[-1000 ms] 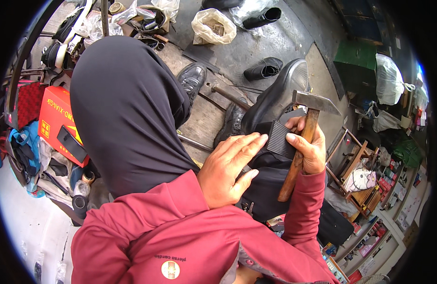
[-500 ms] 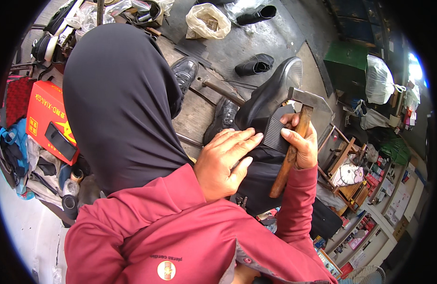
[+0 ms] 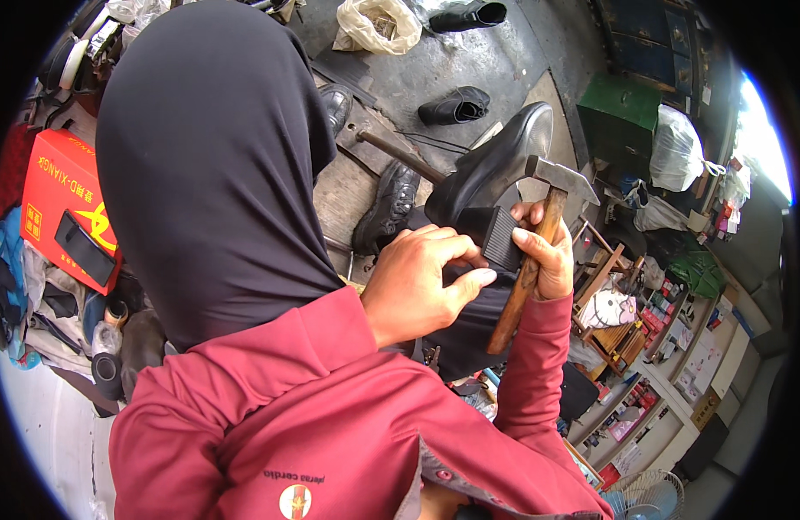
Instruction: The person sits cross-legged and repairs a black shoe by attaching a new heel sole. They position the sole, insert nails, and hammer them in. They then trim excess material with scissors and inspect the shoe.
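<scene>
My right hand [image 3: 547,260] is closed around a hammer [image 3: 527,290] with a worn wooden handle and a flat metal head. Between its thumb and fingers it also grips a ribbed black rubber piece [image 3: 502,239]. Close to the piece's near-left edge is my left hand [image 3: 421,282], fingers bent, thumb and forefinger tips drawn near each other. Whether something small lies between those tips cannot be made out. A black shoe [image 3: 482,169] rests just beyond both hands, its toe pointing away, beside a metal rod [image 3: 400,160].
Large black cloth [image 3: 209,173] fills the left side. Further left lies a red box [image 3: 66,208] with a dark phone [image 3: 85,250] on it. Loose shoes [image 3: 454,106] and a pale plastic bag [image 3: 378,26] are on the floor ahead; a green box [image 3: 619,117] stands right.
My left hand's fingers have gone from stretched out to bent, drawing in toward the thumb. My right hand keeps the hammer and rubber piece. The whole view has shifted slightly.
</scene>
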